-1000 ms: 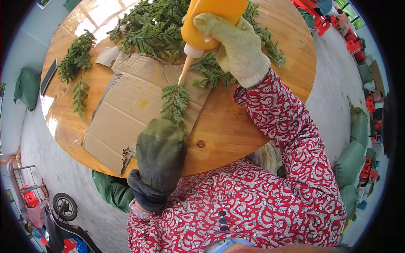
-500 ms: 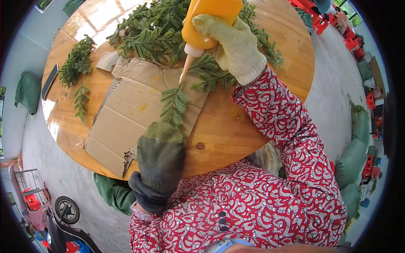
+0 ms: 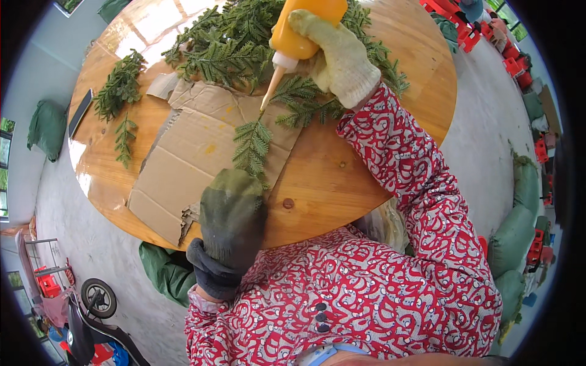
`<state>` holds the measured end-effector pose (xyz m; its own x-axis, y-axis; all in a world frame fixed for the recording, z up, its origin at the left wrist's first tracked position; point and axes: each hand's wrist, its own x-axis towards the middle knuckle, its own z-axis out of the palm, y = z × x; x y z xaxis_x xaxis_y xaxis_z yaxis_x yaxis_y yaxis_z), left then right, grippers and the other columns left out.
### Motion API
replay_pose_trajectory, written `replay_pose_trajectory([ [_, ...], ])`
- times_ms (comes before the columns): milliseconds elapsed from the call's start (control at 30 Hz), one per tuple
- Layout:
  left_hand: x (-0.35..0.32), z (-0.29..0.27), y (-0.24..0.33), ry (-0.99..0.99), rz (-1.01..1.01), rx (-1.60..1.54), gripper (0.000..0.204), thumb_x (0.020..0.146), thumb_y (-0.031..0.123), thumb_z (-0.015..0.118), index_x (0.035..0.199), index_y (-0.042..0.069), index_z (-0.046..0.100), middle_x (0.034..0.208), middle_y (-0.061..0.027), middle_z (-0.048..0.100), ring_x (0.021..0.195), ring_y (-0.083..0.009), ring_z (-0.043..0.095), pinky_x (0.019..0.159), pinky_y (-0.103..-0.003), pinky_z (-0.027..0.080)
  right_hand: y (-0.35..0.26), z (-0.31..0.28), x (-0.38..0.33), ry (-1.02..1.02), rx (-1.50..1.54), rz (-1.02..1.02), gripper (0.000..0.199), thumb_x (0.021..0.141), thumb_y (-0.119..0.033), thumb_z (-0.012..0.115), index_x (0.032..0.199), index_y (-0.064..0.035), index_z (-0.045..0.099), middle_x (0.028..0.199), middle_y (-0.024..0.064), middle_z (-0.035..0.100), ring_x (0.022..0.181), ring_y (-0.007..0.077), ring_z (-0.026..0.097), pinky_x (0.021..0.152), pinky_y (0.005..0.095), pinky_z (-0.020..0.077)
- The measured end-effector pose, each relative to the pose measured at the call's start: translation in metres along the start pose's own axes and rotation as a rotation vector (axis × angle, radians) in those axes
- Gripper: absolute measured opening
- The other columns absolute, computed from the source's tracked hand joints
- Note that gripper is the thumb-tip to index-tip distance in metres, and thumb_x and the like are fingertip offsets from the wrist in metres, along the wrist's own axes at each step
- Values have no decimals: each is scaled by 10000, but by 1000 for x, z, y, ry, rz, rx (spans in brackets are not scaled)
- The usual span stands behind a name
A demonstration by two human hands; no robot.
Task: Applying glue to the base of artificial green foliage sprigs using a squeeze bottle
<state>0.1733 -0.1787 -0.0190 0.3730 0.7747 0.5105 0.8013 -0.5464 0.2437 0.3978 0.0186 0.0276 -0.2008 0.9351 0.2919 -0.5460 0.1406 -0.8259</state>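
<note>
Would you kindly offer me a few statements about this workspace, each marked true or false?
1. The right hand holds an orange bottle. True.
2. The left hand wears a dark glove. True.
3. The right hand's glove is black. False: it is a pale glove.
4. The bottle's nozzle points toward a green sprig. True.
5. The sprig is over bare floor. False: it is over cardboard on a wooden table.
</note>
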Motion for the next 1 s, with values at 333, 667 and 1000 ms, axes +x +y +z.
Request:
replay_pose_trajectory([
  [333,3,-31,-3,-242,80,244,171,796,82,661,962,79,617,962,-126,620,897,-348,595,777,-448,469,16,-16,24,-12,357,114,390,929,-259,664,1187,-13,507,1023,168,638,895,311,687,683,483,643],
  [667,24,-57,-62,19,108,462,242,803,29,636,1037,87,660,1050,-144,679,960,-345,631,815,-418,509,3,-22,33,-14,425,18,391,936,-262,653,1201,-22,496,1019,160,632,866,303,681,685,494,636],
  [1000,18,-75,-116,96,-134,573,242,902,59,588,1137,15,620,980,-185,661,869,-371,645,732,-441,526,1,-25,29,2,362,-96,381,908,-258,684,1155,-7,537,995,123,632,829,243,686,657,430,652],
])
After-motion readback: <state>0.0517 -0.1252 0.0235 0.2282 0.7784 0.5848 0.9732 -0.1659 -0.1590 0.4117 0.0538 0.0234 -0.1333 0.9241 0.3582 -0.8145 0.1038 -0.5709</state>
